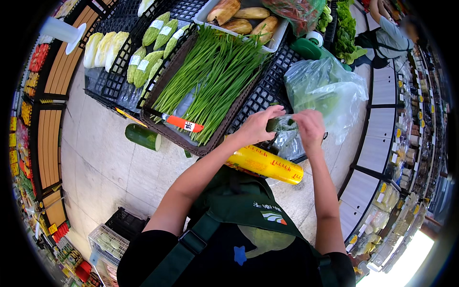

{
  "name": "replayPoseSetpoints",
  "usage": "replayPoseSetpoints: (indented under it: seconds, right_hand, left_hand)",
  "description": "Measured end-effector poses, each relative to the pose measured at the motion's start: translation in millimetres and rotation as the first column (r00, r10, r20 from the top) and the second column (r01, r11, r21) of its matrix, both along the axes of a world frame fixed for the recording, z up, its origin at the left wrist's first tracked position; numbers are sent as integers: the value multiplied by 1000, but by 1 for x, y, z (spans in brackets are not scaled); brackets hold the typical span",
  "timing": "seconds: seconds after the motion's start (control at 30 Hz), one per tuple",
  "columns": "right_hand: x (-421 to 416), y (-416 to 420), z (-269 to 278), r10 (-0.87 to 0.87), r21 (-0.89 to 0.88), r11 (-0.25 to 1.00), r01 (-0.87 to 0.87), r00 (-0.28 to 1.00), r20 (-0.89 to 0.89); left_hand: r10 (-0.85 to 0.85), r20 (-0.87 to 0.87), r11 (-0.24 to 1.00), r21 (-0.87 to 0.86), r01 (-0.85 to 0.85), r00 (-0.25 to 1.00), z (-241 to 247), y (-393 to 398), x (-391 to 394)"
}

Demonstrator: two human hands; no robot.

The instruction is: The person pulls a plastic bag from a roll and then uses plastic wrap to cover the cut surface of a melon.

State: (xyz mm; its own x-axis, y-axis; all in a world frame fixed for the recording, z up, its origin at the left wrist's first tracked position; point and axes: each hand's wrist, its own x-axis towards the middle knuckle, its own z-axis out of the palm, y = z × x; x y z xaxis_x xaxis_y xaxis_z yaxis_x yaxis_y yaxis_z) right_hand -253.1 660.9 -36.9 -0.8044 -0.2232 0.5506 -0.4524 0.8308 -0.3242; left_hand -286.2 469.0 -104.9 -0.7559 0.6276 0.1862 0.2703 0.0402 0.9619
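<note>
My left hand [257,123] holds the left end of a dark green vegetable piece [281,124], its thumb and fingers spread around it. At its right end is my right hand [310,130], fingers bent together on what looks like clear film; the fingertips are partly hidden. A yellow roll of wrap [267,164] lies just below both hands. Beside my right hand, a clear plastic bag [324,89] has something green inside. To the left, a brown basket [218,143] is full of long green stalks [215,82], with an orange-handled knife [184,123] across its near end.
Labelled bitter melons [147,64] and pale cabbages [105,50] sit in black crates at the upper left. A grey tray [283,39] of brownish vegetables is at the back. A cut green gourd [143,137] appears over the floor at left. Another person [391,39] is at the upper right.
</note>
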Motion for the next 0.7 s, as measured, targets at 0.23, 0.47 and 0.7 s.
replayPoseSetpoints:
  seconds: [0.23, 0.47, 0.7]
  right_hand:
    - [0, 12, 8, -124, -56, 989, 134, 980, 154]
    - [6, 5, -2, -89, -61, 992, 107, 965, 245]
    - [16, 8, -14, -139, -114, 979, 167, 966, 219]
  left_hand:
    - [-39, 22, 997, 67, 37, 999, 2, 0, -24]
    - [-30, -30, 996, 85, 33, 999, -4, 5, -31]
    - [-35, -74, 991, 126, 44, 997, -7, -1, -41]
